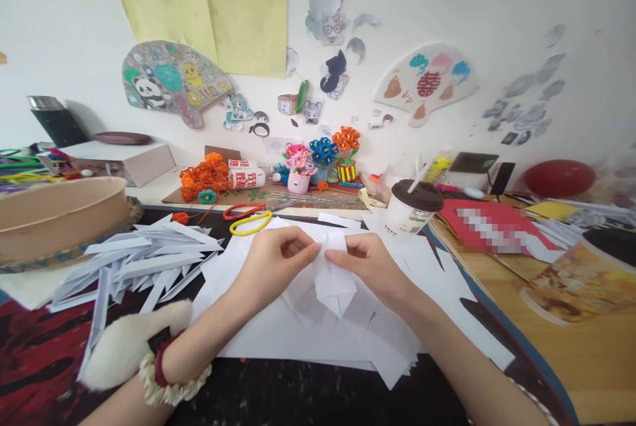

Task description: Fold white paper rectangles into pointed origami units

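Both hands meet over a small folded piece of white paper (332, 278) held just above the table. My left hand (271, 264) pinches its upper left edge with thumb and fingers closed. My right hand (370, 264) pinches the upper right edge the same way. Under the hands lie several loose white paper sheets (278, 333) on a dark patterned mat (44, 360). A bracelet of pale beads (171, 383) circles my left wrist.
A pile of white paper strips (144, 257) lies at the left, beside a round tan box (54, 211). Scissors with yellow and red handles (248, 217) lie behind the sheets. A lidded paper cup (411, 209) stands at right. Pipe-cleaner flowers (318, 161) line the wall.
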### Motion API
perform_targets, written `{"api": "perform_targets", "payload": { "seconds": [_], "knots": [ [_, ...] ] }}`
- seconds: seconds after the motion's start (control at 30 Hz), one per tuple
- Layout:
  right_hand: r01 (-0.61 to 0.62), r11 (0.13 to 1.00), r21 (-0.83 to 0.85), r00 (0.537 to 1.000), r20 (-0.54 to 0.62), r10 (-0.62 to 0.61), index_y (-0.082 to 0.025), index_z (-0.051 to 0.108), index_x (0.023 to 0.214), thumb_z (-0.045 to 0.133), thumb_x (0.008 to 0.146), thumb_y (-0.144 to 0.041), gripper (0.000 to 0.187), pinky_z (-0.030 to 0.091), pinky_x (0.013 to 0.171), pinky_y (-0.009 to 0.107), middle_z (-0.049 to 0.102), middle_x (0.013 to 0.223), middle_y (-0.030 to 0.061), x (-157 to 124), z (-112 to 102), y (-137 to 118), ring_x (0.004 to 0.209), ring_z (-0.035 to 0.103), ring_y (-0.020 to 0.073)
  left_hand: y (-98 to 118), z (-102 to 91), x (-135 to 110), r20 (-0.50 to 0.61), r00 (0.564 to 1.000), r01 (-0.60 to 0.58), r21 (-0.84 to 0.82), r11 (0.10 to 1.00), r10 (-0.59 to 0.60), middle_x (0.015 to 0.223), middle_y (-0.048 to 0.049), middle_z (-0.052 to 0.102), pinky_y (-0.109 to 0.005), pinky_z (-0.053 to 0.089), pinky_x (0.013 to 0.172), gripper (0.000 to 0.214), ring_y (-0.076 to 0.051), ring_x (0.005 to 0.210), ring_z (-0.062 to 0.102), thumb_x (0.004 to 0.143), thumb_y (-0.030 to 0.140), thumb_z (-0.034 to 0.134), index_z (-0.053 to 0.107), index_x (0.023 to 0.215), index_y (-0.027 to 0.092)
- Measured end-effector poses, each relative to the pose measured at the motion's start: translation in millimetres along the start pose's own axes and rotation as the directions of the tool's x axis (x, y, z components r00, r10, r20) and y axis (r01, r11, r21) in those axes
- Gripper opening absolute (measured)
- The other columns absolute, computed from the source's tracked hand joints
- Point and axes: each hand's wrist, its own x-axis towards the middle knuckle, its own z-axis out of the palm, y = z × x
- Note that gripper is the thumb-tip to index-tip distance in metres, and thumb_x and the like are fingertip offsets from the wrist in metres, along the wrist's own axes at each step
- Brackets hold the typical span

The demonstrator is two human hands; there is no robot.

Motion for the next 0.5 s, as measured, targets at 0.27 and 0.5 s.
{"api": "perform_targets", "payload": {
  "seconds": [0.27, 0.5],
  "knots": [
    [-0.01, 1.0, -0.005, 0.997, 0.082, 0.01, -0.015, 0.055, 0.057, 0.07, 0.077, -0.04, 0.035, 0.022, 0.047, 0.024, 0.037, 0.055, -0.0044, -1.6, -1.1, 0.5, 0.051, 0.03, 0.0083, 0.5, 1.0, -0.8, 0.004, 0.998, -0.059, -0.1, 0.993, 0.059, 0.072, -0.0038, 0.068, -0.026, 0.046, 0.061, 0.015, -0.015, 0.067, 0.06, 0.08, 0.027, 0.062, 0.067, 0.072, 0.016],
    [-0.036, 0.999, 0.011, 0.995, 0.097, 0.035, -0.015, 0.061, 0.06, 0.072, 0.075, -0.042, 0.033, 0.026, 0.047, 0.024, 0.042, 0.054, -0.0035, -2.5, -2.2, -2.9, 0.05, 0.034, 0.0085, 3.0, 1.3, -2.5, 0.03, 0.995, -0.088, -0.136, 0.987, 0.093, 0.065, -0.0014, 0.062, -0.022, 0.042, 0.053, 0.02, -0.012, 0.059, 0.053, 0.083, 0.029, 0.058, 0.064, 0.07, 0.015]
  ]
}}
